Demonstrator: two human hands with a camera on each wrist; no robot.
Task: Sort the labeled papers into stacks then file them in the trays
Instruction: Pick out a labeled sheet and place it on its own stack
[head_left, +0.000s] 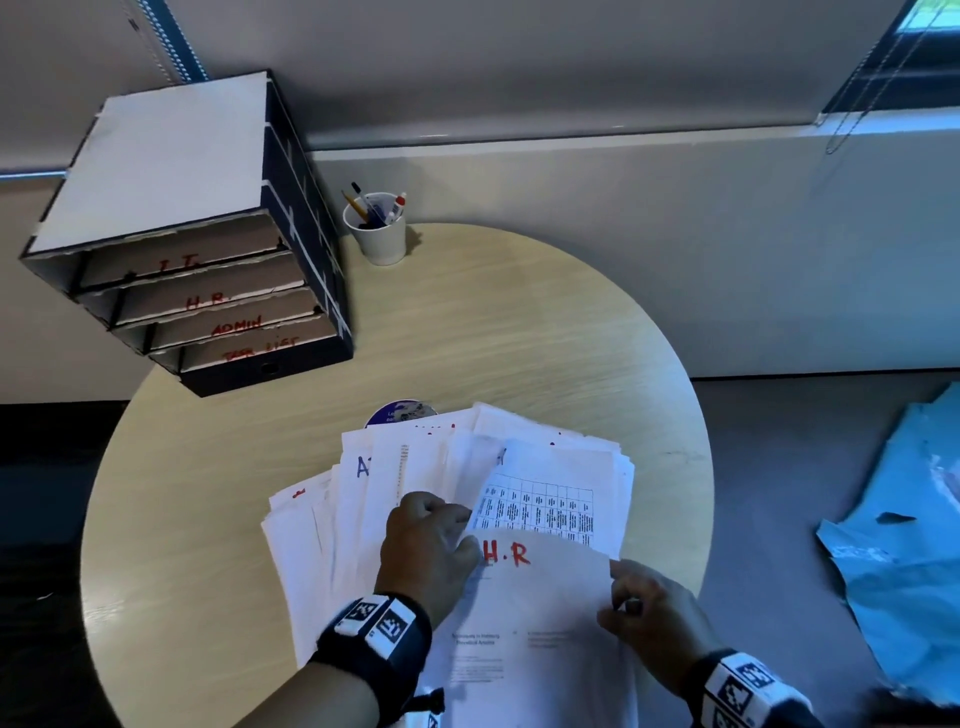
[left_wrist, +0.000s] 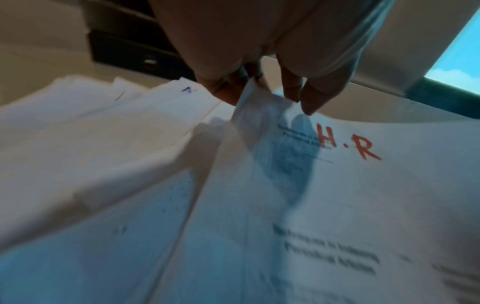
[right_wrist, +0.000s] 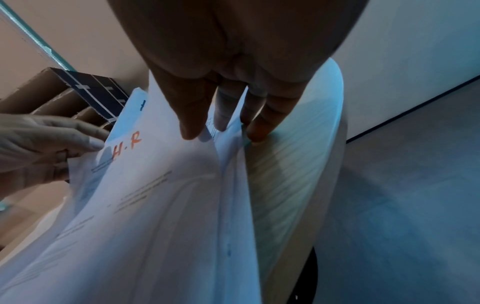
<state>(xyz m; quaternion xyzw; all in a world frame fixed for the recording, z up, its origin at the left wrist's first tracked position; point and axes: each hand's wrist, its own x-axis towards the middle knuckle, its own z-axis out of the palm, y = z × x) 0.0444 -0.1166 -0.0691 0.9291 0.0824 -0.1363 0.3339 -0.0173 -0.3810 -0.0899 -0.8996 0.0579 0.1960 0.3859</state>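
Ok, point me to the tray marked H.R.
In the head view, the H.R tray is far left on the table, second from the top in the tray stack, between I.T and ADMIN.

At the upper left of the head view, the stacked trays (head_left: 208, 291) carry red handwritten labels on their fronts, top to bottom: "I.T.", "H.R.", "ADMIN" and a bottom one that seems to read "TASK LIST". Low in the frame, the top sheet (head_left: 524, 597) bears red "H.R". A sheet (head_left: 363, 467) left of centre shows a blue "A". Printed text elsewhere is too blurred to read.
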